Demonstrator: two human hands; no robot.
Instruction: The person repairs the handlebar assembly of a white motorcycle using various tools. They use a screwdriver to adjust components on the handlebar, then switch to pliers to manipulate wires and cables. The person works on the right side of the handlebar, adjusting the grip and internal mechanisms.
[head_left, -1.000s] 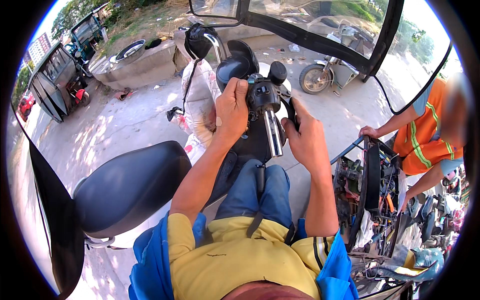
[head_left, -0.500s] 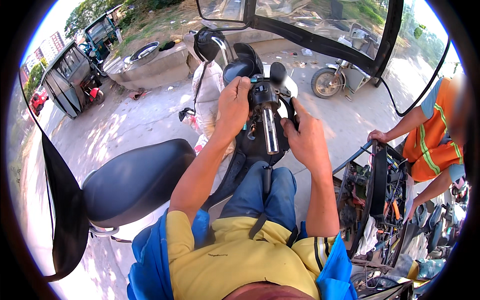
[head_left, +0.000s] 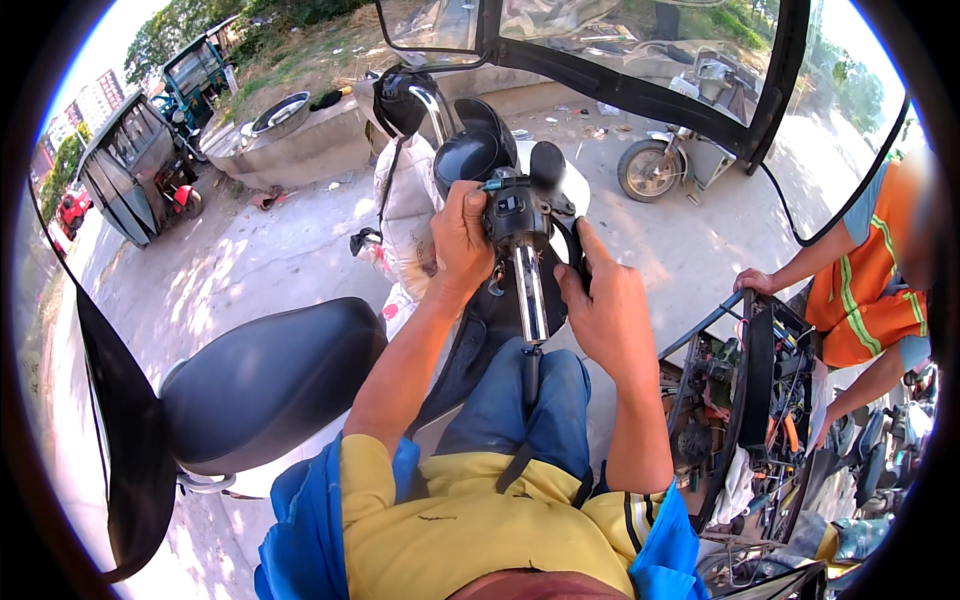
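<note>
My left hand (head_left: 464, 228) grips the left side of the black handlebar switch housing (head_left: 512, 214), its thumb beside a small teal piece. A bare chrome handlebar end (head_left: 529, 285) points down toward my jeans. My right hand (head_left: 602, 285) is at the housing’s right, index finger reaching along a black curved part (head_left: 566, 238) and thumb against the dark bodywork; what its curled fingers hold, if anything, is hidden. A round black mirror head (head_left: 547, 165) sits above the housing. The scooter’s black seat (head_left: 270, 380) lies at the left.
A co-worker in an orange vest (head_left: 860, 290) grips a metal crate (head_left: 745, 400) of tools and parts at right. A framed clear canopy (head_left: 630, 70) hangs overhead. Beyond are a parked three-wheeler (head_left: 130, 175), another vehicle’s front wheel (head_left: 645, 170), a concrete ledge (head_left: 250, 160) and padded cover (head_left: 405, 210).
My hands and the handlebar housing sit slightly lower in the picture, and my left thumb is a little more bent. Both hands stay at the housing.
</note>
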